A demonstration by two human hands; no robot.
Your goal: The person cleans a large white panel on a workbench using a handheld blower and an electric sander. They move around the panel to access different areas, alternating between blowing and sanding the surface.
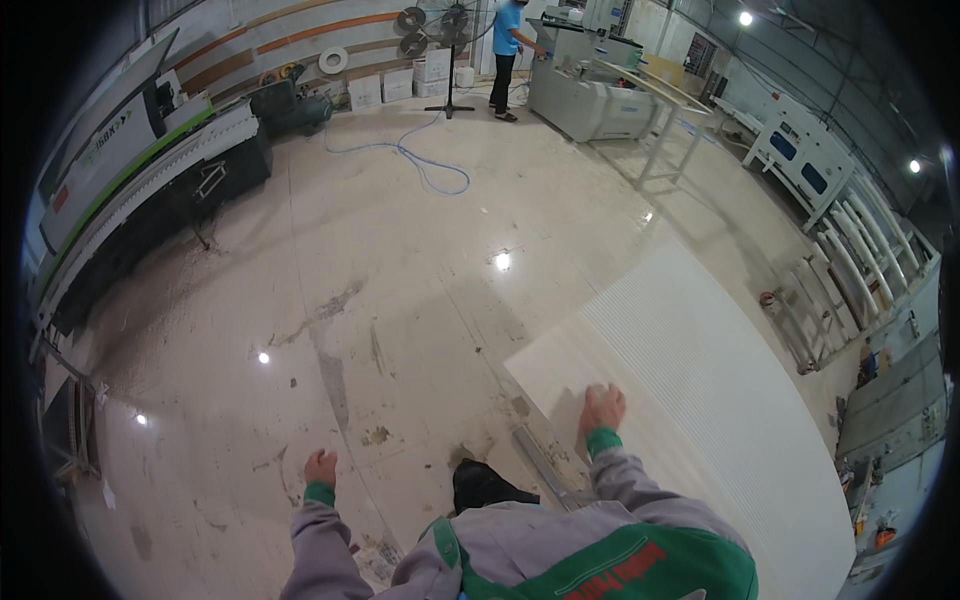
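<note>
A large white panel (pixel 690 340) with fine parallel grooves stretches along my right side. My right hand (pixel 602 408) is over its left part, near the edge, with fingers slightly bent and a little apart; whether it touches the surface I cannot tell. To the left, my left hand (pixel 320 467) hangs above the floor, fingers curled in, and nothing shows in it. A grey metal bar (pixel 543 464) lies between my black shoe (pixel 487 487) and the panel.
A long machine with a green stripe (pixel 150 165) occupies the left side. Across the room, a person in a blue shirt (pixel 507 45) stands at a grey machine (pixel 590 100). Blue hose (pixel 430 162) loops over the stained floor (pixel 400 270). Racks with rollers (pixel 865 250) line the right.
</note>
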